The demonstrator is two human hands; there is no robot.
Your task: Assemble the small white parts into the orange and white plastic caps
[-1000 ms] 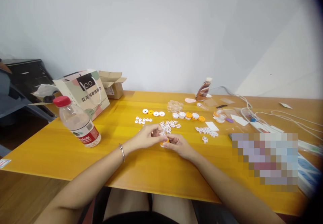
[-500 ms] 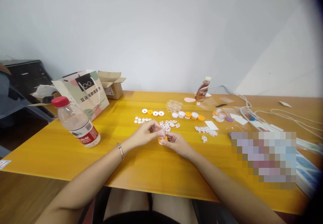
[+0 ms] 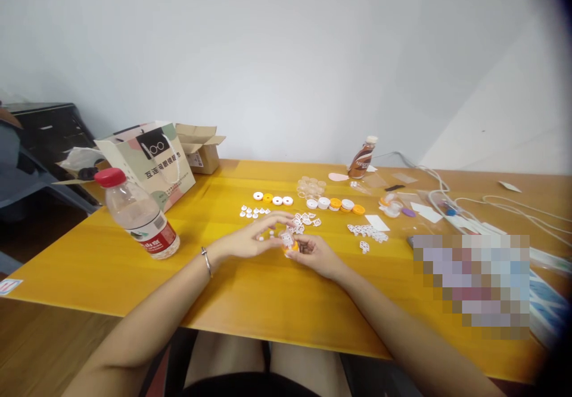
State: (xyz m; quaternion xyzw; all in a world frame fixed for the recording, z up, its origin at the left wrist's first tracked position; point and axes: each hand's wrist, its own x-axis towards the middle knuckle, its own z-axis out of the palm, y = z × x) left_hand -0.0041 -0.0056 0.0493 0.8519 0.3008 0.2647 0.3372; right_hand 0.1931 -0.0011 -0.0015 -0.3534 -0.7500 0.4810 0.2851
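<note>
Above the middle of the table, my right hand (image 3: 320,256) grips a small orange-and-white round plastic piece (image 3: 290,248) with a whitish lattice-like top. My left hand (image 3: 251,236) is just left of it, fingers apart and holding nothing; whether a fingertip touches the piece I cannot tell. Tiny white bits (image 3: 261,238) show between its thumb and fingers. Beyond the hands lies a pile of white openwork parts (image 3: 306,220). White pointed parts (image 3: 248,212) stand in rows behind my left hand. Further back are white and orange rings (image 3: 277,201) and white and orange round cases (image 3: 335,204).
Clear domes (image 3: 311,187) sit behind the cases. A red-capped bottle (image 3: 142,221), paper bag (image 3: 167,167) and cardboard box (image 3: 205,157) stand left. Right are more openwork parts (image 3: 369,232), white cards (image 3: 378,223), a brown drink bottle (image 3: 361,160) and white cables (image 3: 435,188).
My left hand has let go of the piece's top, drawn slightly left and spread its fingers. My right hand still holds the piece. The view has shifted slightly.
</note>
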